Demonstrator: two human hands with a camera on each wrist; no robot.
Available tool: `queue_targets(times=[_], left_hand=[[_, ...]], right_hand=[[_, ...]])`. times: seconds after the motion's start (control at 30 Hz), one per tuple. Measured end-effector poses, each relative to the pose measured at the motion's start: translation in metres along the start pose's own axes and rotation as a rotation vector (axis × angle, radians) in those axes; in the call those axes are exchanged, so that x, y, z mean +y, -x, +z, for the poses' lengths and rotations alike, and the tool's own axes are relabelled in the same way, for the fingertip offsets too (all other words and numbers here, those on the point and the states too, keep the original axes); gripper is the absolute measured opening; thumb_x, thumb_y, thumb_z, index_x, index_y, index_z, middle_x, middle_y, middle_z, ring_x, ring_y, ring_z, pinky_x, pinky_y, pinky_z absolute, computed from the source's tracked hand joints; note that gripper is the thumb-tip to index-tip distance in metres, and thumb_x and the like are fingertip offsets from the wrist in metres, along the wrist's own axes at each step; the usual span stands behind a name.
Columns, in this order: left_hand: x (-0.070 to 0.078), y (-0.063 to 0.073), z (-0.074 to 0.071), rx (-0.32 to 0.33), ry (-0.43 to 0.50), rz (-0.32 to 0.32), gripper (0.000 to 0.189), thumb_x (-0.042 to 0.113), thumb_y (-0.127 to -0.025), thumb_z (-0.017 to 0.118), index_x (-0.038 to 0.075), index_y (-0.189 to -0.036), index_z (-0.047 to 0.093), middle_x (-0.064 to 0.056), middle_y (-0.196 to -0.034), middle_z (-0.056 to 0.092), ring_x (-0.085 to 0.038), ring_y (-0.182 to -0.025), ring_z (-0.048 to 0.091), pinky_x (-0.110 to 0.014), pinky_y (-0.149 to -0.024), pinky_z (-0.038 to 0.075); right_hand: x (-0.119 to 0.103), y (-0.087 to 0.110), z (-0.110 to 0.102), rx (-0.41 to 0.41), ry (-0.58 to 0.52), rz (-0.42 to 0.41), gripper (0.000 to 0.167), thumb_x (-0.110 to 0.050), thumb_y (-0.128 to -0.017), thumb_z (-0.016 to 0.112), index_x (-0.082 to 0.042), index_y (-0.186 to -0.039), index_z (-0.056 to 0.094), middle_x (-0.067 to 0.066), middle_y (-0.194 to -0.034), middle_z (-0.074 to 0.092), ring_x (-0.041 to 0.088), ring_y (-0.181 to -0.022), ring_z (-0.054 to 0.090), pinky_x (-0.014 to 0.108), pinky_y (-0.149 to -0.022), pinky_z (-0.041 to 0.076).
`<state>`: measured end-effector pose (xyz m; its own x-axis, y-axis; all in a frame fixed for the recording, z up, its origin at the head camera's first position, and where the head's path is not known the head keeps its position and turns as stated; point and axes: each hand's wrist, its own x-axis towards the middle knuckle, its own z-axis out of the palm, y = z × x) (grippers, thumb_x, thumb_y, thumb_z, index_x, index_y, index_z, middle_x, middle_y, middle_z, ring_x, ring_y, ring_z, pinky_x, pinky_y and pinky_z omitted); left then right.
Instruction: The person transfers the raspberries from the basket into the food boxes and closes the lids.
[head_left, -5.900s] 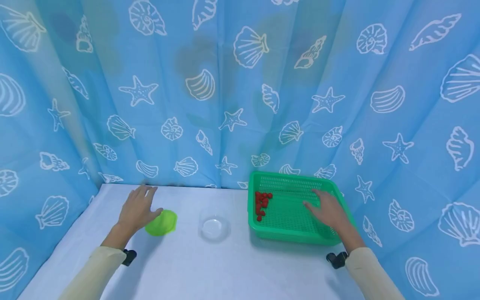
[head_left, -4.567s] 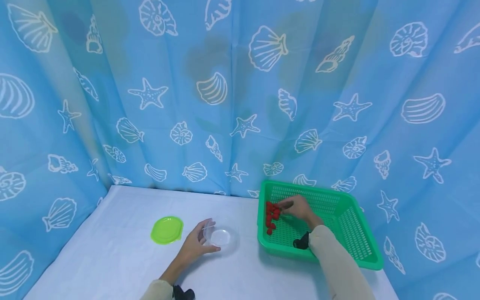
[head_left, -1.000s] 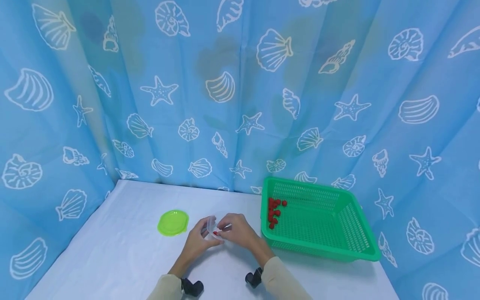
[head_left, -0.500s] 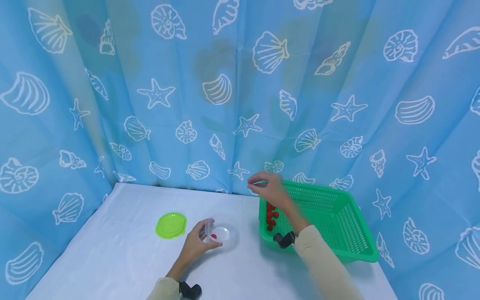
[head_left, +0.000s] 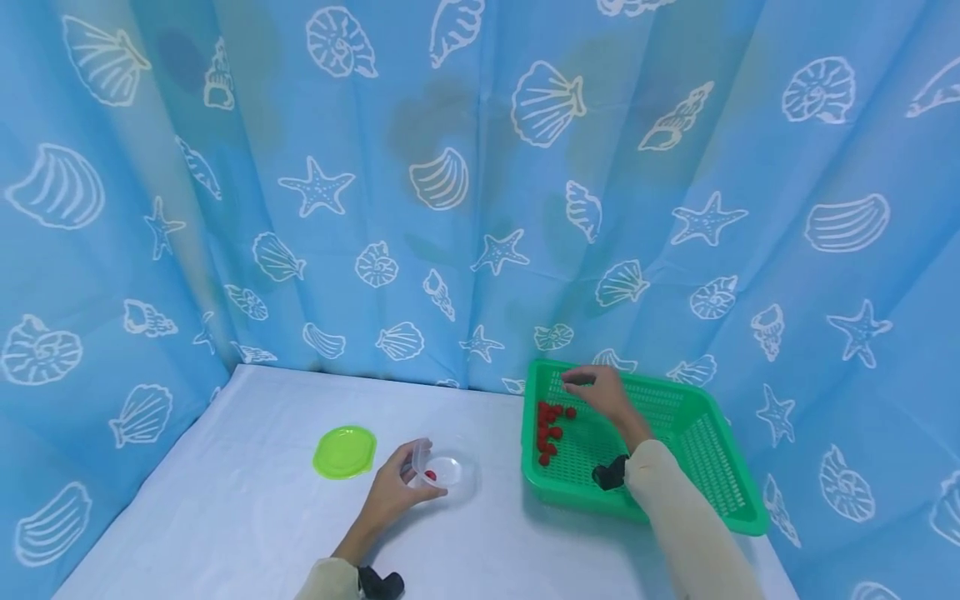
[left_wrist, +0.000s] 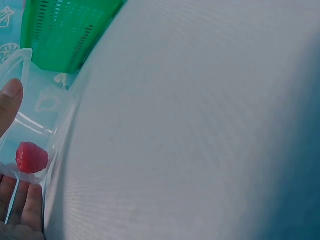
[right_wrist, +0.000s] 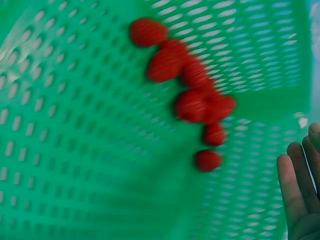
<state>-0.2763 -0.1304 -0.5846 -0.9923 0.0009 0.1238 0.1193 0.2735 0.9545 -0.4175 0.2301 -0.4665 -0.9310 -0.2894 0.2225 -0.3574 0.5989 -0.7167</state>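
Observation:
My left hand grips a small clear plastic bowl by its left side, thumb and fingers around the wall. Inside the bowl lies a single red raspberry, near the fingers. My right hand is over the back part of a green plastic basket, with nothing in it; the right wrist view shows its fingers extended, off to one side of the fruit. Several raspberries form a loose row along the left end of the basket.
A bright green lid lies flat on the white tablecloth, left of the bowl. Blue curtain with shell prints hangs behind the table and along both sides. The basket stands close to the curtain at the back right.
A second ago my right hand was at the bowl, where the raspberry now lies. It has moved right, over the basket. My left hand keeps holding the bowl in place.

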Motion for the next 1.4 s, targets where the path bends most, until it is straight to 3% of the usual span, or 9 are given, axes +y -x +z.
queue_targets(times=[0.27, 0.53, 0.77, 0.97, 1.13, 1.4], left_hand=[[-0.004, -0.002, 0.0, 0.011, -0.009, -0.014, 0.083, 0.029, -0.064, 0.092, 0.018, -0.136, 0.051, -0.001, -0.138, 0.054, -0.027, -0.133, 0.044, -0.043, -0.108, 0.038], [-0.006, -0.001, 0.001, 0.01, -0.011, 0.006, 0.085, 0.031, -0.063, 0.092, 0.018, -0.136, 0.051, -0.002, -0.137, 0.055, -0.029, -0.132, 0.045, -0.044, -0.107, 0.039], [-0.007, -0.002, 0.001, 0.015, -0.018, 0.005, 0.085, 0.032, -0.063, 0.092, 0.018, -0.136, 0.051, -0.001, -0.137, 0.055, -0.028, -0.132, 0.045, -0.042, -0.106, 0.04], [-0.005, -0.004, 0.0, 0.01, -0.037, -0.032, 0.085, 0.036, -0.063, 0.092, 0.021, -0.136, 0.051, 0.001, -0.137, 0.054, -0.026, -0.134, 0.044, -0.044, -0.107, 0.039], [-0.003, -0.003, 0.0, 0.009, -0.028, -0.041, 0.085, 0.035, -0.063, 0.092, 0.02, -0.136, 0.051, 0.001, -0.137, 0.055, -0.026, -0.134, 0.044, -0.044, -0.107, 0.039], [-0.004, -0.003, 0.001, 0.007, -0.036, -0.025, 0.084, 0.034, -0.063, 0.092, 0.021, -0.136, 0.051, 0.001, -0.137, 0.055, -0.026, -0.134, 0.044, -0.043, -0.107, 0.04]], right_hand=[[0.039, 0.008, 0.011, 0.012, 0.072, 0.153, 0.026, -0.016, -0.092, 0.068, -0.002, -0.114, 0.071, 0.016, -0.11, 0.069, 0.035, -0.103, 0.063, 0.05, -0.086, 0.054], [0.06, 0.009, 0.022, 0.066, 0.098, 0.254, 0.025, -0.018, -0.09, 0.071, -0.003, -0.11, 0.073, 0.018, -0.112, 0.068, 0.035, -0.101, 0.064, 0.049, -0.082, 0.055], [0.061, 0.009, 0.025, 0.07, 0.024, 0.328, 0.027, -0.017, -0.088, 0.073, 0.002, -0.106, 0.073, 0.02, -0.097, 0.071, 0.026, -0.077, 0.07, 0.044, -0.072, 0.059], [0.056, 0.007, 0.029, 0.08, -0.05, 0.384, 0.03, -0.017, -0.084, 0.077, 0.005, -0.103, 0.072, 0.021, -0.097, 0.07, 0.027, -0.078, 0.071, 0.043, -0.073, 0.059], [0.059, 0.004, 0.032, 0.091, -0.007, 0.41, 0.028, -0.02, -0.082, 0.079, 0.002, -0.098, 0.074, 0.011, -0.081, 0.072, 0.022, -0.069, 0.07, 0.046, -0.074, 0.058], [0.058, 0.005, 0.033, 0.081, -0.01, 0.414, 0.026, -0.018, -0.082, 0.079, 0.001, -0.099, 0.074, 0.012, -0.083, 0.072, 0.022, -0.07, 0.069, 0.044, -0.072, 0.058]])
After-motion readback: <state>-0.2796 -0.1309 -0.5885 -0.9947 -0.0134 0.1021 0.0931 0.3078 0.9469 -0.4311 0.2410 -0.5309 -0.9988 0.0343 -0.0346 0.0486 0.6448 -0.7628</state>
